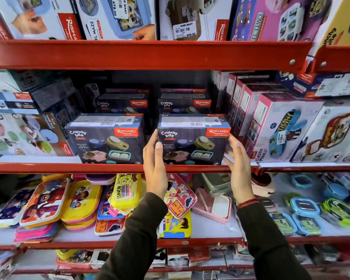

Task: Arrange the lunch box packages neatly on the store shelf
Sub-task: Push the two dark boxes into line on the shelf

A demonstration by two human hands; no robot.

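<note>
Red shelves (129, 167) fill my whole view, and they are packed with lunch boxes. I am looking at the middle shelf. Two dark boxes with the words "Crunchy bite" stand side by side at its near edge. I call them the left dark box (106, 139) and the right dark box (193, 139). More dark boxes (154, 104) of the same kind stand farther back behind them, in the shade.

My left hand (155, 164) is flat and open, with the fingers straight up. Its thumb lies on the front of the right dark box, near that box's left edge, and its fingers reach up into the gap between the two boxes. My right hand (237, 164) is open too, with its fingers spread and a bit blurry. It is at the right side of the same box, at the lower corner. I cannot tell if it is pressing on the box or only just beside it. Both arms wear dark sleeves (133, 235).

To the right stand pink boxes (271, 126) in a row. To the left stands a pale box (22, 134). On the shelf below lie bright yellow cases (81, 201) and small round tubs (305, 207).
</note>
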